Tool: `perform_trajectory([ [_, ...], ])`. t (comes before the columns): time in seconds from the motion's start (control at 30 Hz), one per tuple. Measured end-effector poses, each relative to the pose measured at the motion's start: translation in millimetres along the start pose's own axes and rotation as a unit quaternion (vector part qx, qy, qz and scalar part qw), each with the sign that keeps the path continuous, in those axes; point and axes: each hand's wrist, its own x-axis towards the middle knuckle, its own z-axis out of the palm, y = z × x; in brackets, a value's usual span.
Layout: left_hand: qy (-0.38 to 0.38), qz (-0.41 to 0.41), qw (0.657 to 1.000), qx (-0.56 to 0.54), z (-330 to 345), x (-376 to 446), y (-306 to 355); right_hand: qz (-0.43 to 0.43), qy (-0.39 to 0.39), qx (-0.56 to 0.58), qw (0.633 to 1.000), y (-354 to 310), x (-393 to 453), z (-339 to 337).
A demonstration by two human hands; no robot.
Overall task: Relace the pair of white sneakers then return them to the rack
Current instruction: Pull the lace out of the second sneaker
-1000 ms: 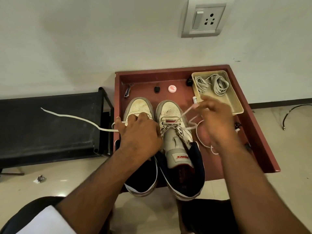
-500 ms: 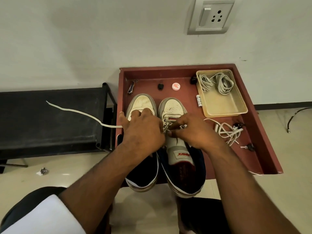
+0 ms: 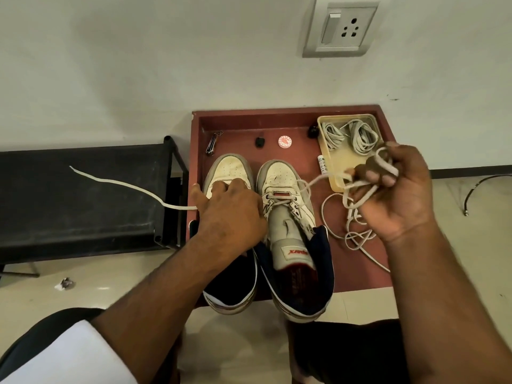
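Two white sneakers with navy lining stand side by side on a dark red tray table (image 3: pixel 282 117), toes toward the wall. My left hand (image 3: pixel 230 209) lies over the left sneaker (image 3: pixel 228 170) and pinches one end of a white lace (image 3: pixel 122 184) that trails left across a black rack. The right sneaker (image 3: pixel 288 189) has the lace through its lowest eyelets. My right hand (image 3: pixel 396 189) is raised to the right of that shoe and grips the bunched other end of the lace (image 3: pixel 357 189), which loops down onto the table.
A beige tray (image 3: pixel 335 167) with two coiled laces sits at the table's back right. Small items lie along the back: a clip (image 3: pixel 212 145), a black cap (image 3: pixel 259 141), a round red-white lid (image 3: pixel 285 141), a small tube (image 3: pixel 322 164). The black rack (image 3: pixel 83 195) stands left. A wall socket (image 3: pixel 340 26) is above.
My right hand has left the right sneaker's eyelets and moved up to the right, pulling the gathered lace with it. My left hand has stayed on the left sneaker.
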Motion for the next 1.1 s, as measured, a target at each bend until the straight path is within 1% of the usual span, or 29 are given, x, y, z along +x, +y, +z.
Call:
perform_trajectory([
  [0.03,-0.001,-0.001,1.000,-0.001,0,0,0,0.006,0.026,-0.039,0.999,0,1,-1],
  [0.07,-0.002,-0.002,1.000,-0.005,0,0,0,0.013,0.047,-0.109,0.993,1,2,-3],
  [0.1,-0.005,-0.002,1.000,-0.008,-1,-1,0,0.021,0.059,-0.213,0.975,2,3,-7],
  [0.13,-0.007,-0.003,1.000,-0.010,-2,-1,0,0.027,0.062,-0.355,0.933,3,4,-11],
  [0.17,-0.010,-0.003,1.000,-0.009,-2,-1,0,0.035,0.058,-0.511,0.857,4,5,-17],
  [0.2,-0.012,-0.003,1.000,-0.007,-2,-1,0,0.047,0.051,-0.641,0.764,7,6,-25],
  [0.23,-0.010,-0.002,1.000,-0.006,-1,0,0,0.054,0.039,-0.728,0.683,12,6,-28],
  [0.27,-0.006,0.000,1.000,-0.005,0,0,0,0.047,0.027,-0.769,0.636,16,5,-29],
  [0.3,0.000,0.002,1.000,-0.005,0,0,0,0.021,0.020,-0.776,0.630,21,7,-28],
  [0.33,0.004,0.004,1.000,-0.006,1,0,0,-0.008,0.018,-0.759,0.651,25,10,-26],
  [0.4,0.000,0.007,1.000,-0.018,1,1,0,-0.041,0.019,-0.683,0.729,32,12,-17],
  [0.43,-0.006,0.012,0.999,-0.031,1,1,-1,-0.042,0.007,-0.666,0.745,36,14,-14],
  [0.47,-0.012,0.018,0.999,-0.049,1,2,-2,-0.032,-0.015,-0.671,0.740,41,16,-11],
  [0.5,-0.013,0.027,0.997,-0.072,0,4,-2,-0.013,-0.036,-0.689,0.724,47,16,-11],
  [0.53,-0.011,0.038,0.995,-0.093,-1,6,-2,0.007,-0.049,-0.714,0.699,52,17,-12],
  [0.57,-0.009,0.051,0.993,-0.107,-2,9,-2,0.016,-0.054,-0.731,0.680,56,18,-14],
  [0.6,-0.011,0.064,0.991,-0.114,-2,12,-1,0.020,-0.049,-0.741,0.670,59,19,-14],
  [0.67,-0.030,0.081,0.987,-0.138,-5,18,2,0.026,-0.029,-0.752,0.658,56,18,-14],
  [0.73,-0.062,0.080,0.979,-0.176,-7,26,7,0.045,0.007,-0.767,0.640,48,15,-14],
  [0.77,-0.075,0.079,0.977,-0.185,-7,30,8,0.035,0.030,-0.776,0.630,44,15,-15],
  [0.83,-0.083,0.083,0.977,-0.178,-7,38,9,-0.025,0.092,-0.786,0.611,39,15,-16],
  [0.87,-0.077,0.085,0.979,-0.169,-7,42,9,-0.057,0.108,-0.775,0.620,38,16,-15],
  [0.9,-0.070,0.087,0.981,-0.159,-7,46,9,-0.077,0.101,-0.752,0.647,39,17,-14],
  [0.93,-0.065,0.093,0.983,-0.146,-6,48,10,-0.077,0.075,-0.726,0.679,41,19,-12],
  [0.97,-0.063,0.102,0.984,-0.130,-5,51,10,-0.063,0.039,-0.707,0.703,45,19,-9],
  [1.0,-0.062,0.111,0.985,-0.117,-3,54,11,-0.041,0.002,-0.704,0.709,49,18,-5],
  [1.07,-0.057,0.118,0.985,-0.111,1,58,12,-0.004,-0.045,-0.729,0.683,55,15,-1],
  [1.1,-0.053,0.113,0.986,-0.112,2,59,12,0.010,-0.047,-0.743,0.668,57,15,0],
])
